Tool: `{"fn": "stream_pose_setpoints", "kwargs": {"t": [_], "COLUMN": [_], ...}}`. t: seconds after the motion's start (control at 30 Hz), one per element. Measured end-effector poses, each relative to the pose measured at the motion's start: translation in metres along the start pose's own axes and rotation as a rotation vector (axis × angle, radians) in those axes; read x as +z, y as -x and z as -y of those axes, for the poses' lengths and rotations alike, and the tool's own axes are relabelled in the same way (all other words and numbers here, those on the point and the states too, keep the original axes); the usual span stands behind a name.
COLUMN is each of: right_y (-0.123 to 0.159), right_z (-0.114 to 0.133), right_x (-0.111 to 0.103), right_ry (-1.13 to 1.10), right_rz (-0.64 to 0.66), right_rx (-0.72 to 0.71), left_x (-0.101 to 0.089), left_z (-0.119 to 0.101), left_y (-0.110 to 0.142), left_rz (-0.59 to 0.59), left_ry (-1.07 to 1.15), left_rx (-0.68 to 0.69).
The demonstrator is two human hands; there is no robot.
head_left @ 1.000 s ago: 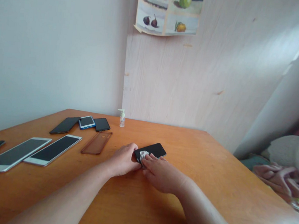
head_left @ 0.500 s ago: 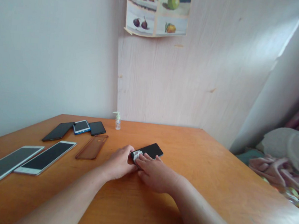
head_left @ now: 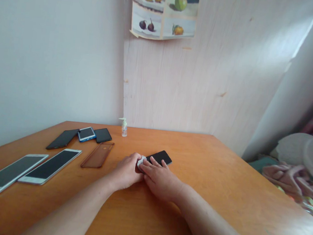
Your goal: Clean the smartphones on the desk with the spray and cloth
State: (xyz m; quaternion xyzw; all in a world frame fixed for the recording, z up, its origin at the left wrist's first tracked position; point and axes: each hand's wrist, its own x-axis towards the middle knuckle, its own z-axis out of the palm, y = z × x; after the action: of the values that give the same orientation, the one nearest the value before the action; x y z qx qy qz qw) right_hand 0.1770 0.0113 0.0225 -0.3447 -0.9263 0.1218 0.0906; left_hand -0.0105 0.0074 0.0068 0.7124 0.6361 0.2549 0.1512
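Note:
A black smartphone (head_left: 162,156) lies at a slant on the table in front of me, screen up. My left hand (head_left: 128,170) grips its near left end, thumb along the edge. Under the fingertips of my right hand (head_left: 160,178) is a crumpled white tissue (head_left: 141,160), pressed onto the screen at that same end. The fingers of my right hand lie flattened across the phone and cover part of the tissue. To the left of my hands rests a clear brown phone case (head_left: 97,155).
Left on the wooden table (head_left: 221,196) lie a white phone (head_left: 50,166), a larger white tablet-like device (head_left: 11,174), a dark phone (head_left: 63,139), a blue-edged phone (head_left: 86,134) and a small black one (head_left: 103,135). A pump bottle (head_left: 124,128) stands at the back.
My right hand has slid the tissue slightly left, toward the phone's left end and my left thumb. The left hand keeps its hold, and the view has shifted a little.

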Motion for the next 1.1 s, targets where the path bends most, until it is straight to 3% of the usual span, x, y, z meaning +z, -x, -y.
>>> {"fn": "stream_pose_setpoints", "kwargs": {"t": [0.07,0.2,0.27,0.47,0.53,0.77,0.83,0.93,1.1], "right_y": [-0.001,-0.006,-0.007,-0.004,-0.004,-0.013,-0.014,-0.012,-0.006], "right_z": [-0.003,-0.021,-0.024,-0.001,0.000,-0.043,-0.051,-0.046,-0.015], "right_x": [0.001,-0.001,-0.001,0.001,0.002,0.000,0.000,0.001,0.003], "right_ry": [0.008,0.056,0.064,0.031,0.026,0.068,0.066,0.059,0.031], "right_rz": [-0.006,-0.057,-0.074,-0.056,-0.064,-0.146,-0.157,-0.129,-0.050], "right_rx": [0.024,0.255,0.297,0.029,0.031,0.443,0.503,0.421,0.096], "left_x": [0.002,0.008,0.009,0.008,0.007,0.007,0.006,0.005,0.005], "left_z": [0.002,0.007,0.007,0.004,0.003,0.000,0.000,-0.001,0.000], "left_y": [0.000,0.000,0.000,0.003,0.003,0.003,0.003,0.003,0.003], "left_rz": [-0.025,-0.085,-0.094,-0.106,-0.116,-0.109,-0.105,-0.091,-0.090], "left_ry": [-0.005,-0.032,-0.048,-0.071,-0.085,-0.120,-0.127,-0.128,-0.125], "left_rx": [0.028,0.033,0.044,0.089,0.100,0.116,0.107,0.095,0.094]}}
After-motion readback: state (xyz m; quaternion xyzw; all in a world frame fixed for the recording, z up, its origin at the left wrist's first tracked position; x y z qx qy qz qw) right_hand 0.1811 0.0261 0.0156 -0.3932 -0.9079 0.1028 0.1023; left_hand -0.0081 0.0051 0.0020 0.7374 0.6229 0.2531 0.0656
